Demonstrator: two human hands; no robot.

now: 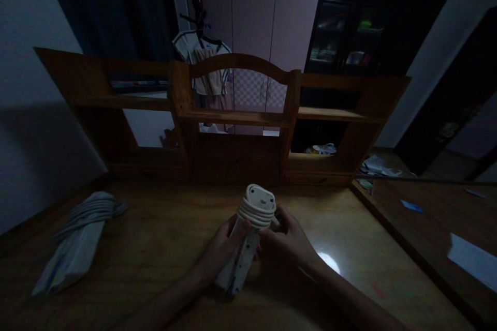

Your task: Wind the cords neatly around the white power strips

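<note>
A white power strip (248, 232) with its cord coiled round the upper end stands tilted over the wooden desk (155, 248), in the middle of the head view. My left hand (221, 251) is wrapped round the strip's left side, thumb near the coil. On the strip's right side, my right hand (287, 238) is closed, fingers curled by the coiled cord (256, 212). Both hands hold it just above the desk top.
A second white power strip with a bundled grey cord (77, 238) lies at the desk's left. A wooden shelf unit (236, 114) rises along the back. Papers (471, 261) lie on a side surface to the right. A lamp glare (329, 262) marks the desk.
</note>
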